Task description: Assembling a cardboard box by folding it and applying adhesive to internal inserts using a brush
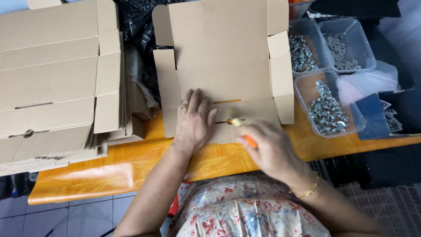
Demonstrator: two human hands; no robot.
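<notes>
Stack of flat unfolded cardboard blanks [52,83] sits far left of both hands on the orange wooden counter [109,166], with black plastic bags [140,39] behind, between the stack and the work piece. Left hand [193,120] lies flat, palm down, fingers spread, pressing the near flap of an open, partly folded cardboard box [223,66]; grip is wide, holding nothing, only pressing; a ring shows on one finger. The box lies straight ahead of the hands, its side flaps raised left and right, near edge under the left palm. Just right of that palm, touching the same flap, the right hand [267,147] is closed round a small tool with an orange handle [249,141], whose blurred pale tip points at a slot in the flap; grip is narrow, wrapped on the handle. A gold bracelet sits on the right wrist. Further right, well apart from the hands, three clear plastic tubs [326,105] hold metal washers and screws, with dark blue packets [377,116] beside them at the counter's right end.
</notes>
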